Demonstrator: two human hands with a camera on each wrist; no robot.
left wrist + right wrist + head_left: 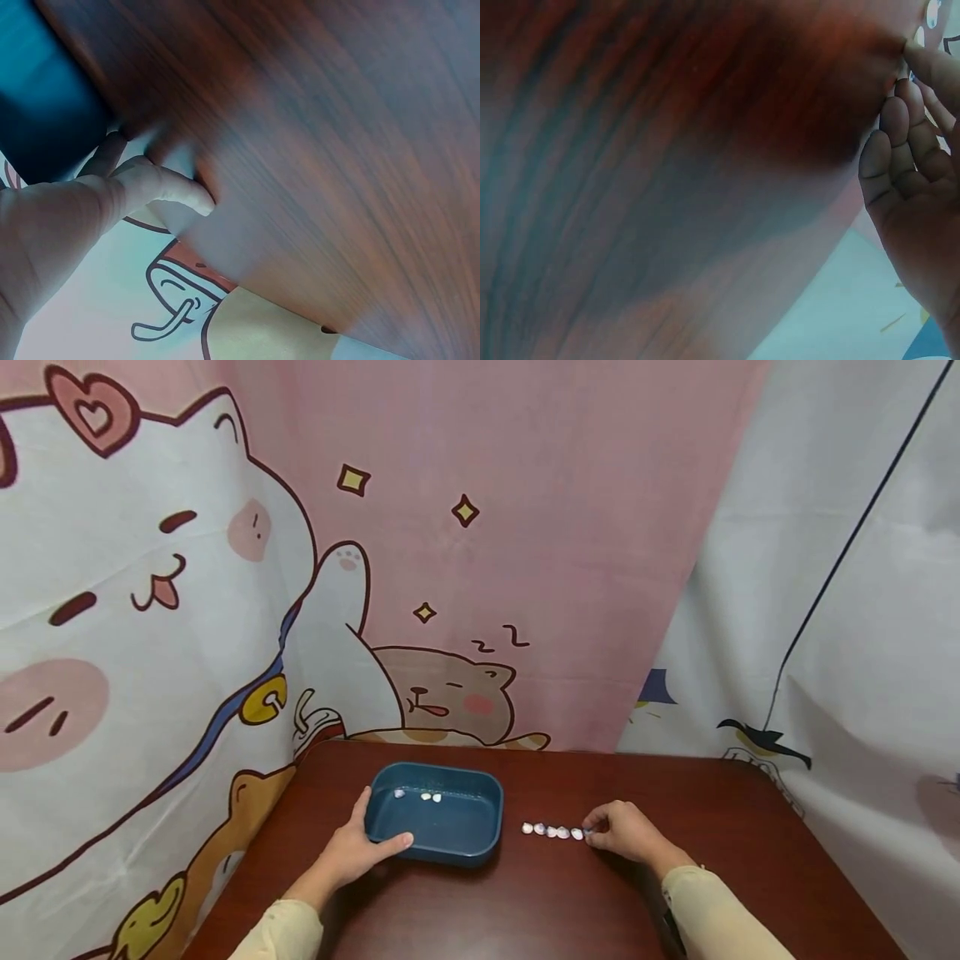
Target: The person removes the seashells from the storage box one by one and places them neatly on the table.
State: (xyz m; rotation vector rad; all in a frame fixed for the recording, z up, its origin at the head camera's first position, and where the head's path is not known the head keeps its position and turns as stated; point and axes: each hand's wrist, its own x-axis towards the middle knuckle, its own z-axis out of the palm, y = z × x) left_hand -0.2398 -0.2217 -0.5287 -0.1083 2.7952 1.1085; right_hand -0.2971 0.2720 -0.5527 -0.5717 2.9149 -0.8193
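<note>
A dark blue rectangular tray sits on the table with a few small whitish shells inside. My left hand grips its near left corner, thumb along the front side and fingers against the left side. Right of the tray, several small white and purplish shells lie in a straight row. At the row's right end my right hand pinches a small shell, mostly hidden by the fingertips. In the right wrist view the other fingers are bent close over the table.
The reddish-brown wooden table reaches back to a cloth backdrop with cartoon cats. The backdrop also runs along the table's left and right sides.
</note>
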